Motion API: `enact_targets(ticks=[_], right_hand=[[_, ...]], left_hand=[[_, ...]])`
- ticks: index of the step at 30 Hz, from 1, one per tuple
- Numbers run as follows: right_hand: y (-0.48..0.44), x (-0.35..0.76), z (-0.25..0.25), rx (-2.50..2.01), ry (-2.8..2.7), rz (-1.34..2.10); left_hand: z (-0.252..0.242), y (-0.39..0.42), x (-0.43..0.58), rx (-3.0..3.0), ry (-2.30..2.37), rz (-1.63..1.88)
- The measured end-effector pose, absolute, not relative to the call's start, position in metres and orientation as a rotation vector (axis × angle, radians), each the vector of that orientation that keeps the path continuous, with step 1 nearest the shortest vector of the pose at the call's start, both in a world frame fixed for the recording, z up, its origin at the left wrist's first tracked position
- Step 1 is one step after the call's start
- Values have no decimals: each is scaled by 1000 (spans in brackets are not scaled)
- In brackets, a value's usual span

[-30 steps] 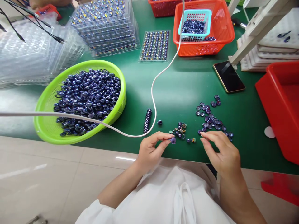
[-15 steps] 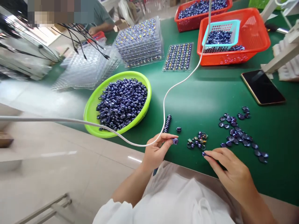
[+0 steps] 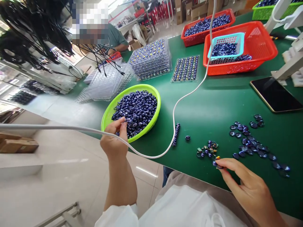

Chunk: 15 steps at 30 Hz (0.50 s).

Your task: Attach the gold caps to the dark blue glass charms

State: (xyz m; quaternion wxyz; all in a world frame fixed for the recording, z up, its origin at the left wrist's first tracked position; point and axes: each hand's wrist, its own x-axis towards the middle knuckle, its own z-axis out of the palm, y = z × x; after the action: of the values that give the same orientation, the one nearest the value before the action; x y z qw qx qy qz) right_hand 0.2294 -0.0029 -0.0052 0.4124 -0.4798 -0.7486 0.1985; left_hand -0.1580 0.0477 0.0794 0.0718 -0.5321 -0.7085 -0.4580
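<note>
My left hand (image 3: 115, 137) is over the near left rim of a lime-green basket (image 3: 155, 123) heaped with small shiny dark-blue ring-like parts (image 3: 138, 107). Thumb and forefinger pinch one such blue part (image 3: 128, 120), which is hard to tell from the heap behind. At the table's front edge, my right hand (image 3: 248, 183) pinches a small blue part with an orange bit (image 3: 215, 162) between thumb and forefinger. Just beyond it lies a small pile of blue pieces with green and gold bits (image 3: 208, 149). Loose blue discs (image 3: 253, 145) are scattered to the right.
A white cable (image 3: 174, 116) hangs across the view. A row of blue pieces (image 3: 176, 135) and a single one (image 3: 187, 138) lie mid-table. Filled trays (image 3: 151, 60), red baskets (image 3: 260, 47) and a phone (image 3: 276, 94) stand farther back. Another person (image 3: 115, 36) sits beyond.
My left hand has moved left from beside the row of pieces to the green basket. My right hand stays near the small pile, its held part now showing an orange bit. The view has shifted.
</note>
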Motion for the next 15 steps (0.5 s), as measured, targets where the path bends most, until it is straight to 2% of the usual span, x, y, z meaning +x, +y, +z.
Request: enact_targets(ticks=[4,8,12,15], right_hand=[[-7,230,-4,-1265,-1861,613],[-14,234,-3,-1408,-1713,749],[-16,235,-3,-1429,-1418,873],[-13,231,1,-1315,-1369,980]], left_hand=[[78,63,-160,-1611,-1932,-1192],[53,54,-113,-1770,-1830,-1231],[25,26,-48,-2117,-1821,-1521],[13,10,-5,-2508,-1987,-1878]])
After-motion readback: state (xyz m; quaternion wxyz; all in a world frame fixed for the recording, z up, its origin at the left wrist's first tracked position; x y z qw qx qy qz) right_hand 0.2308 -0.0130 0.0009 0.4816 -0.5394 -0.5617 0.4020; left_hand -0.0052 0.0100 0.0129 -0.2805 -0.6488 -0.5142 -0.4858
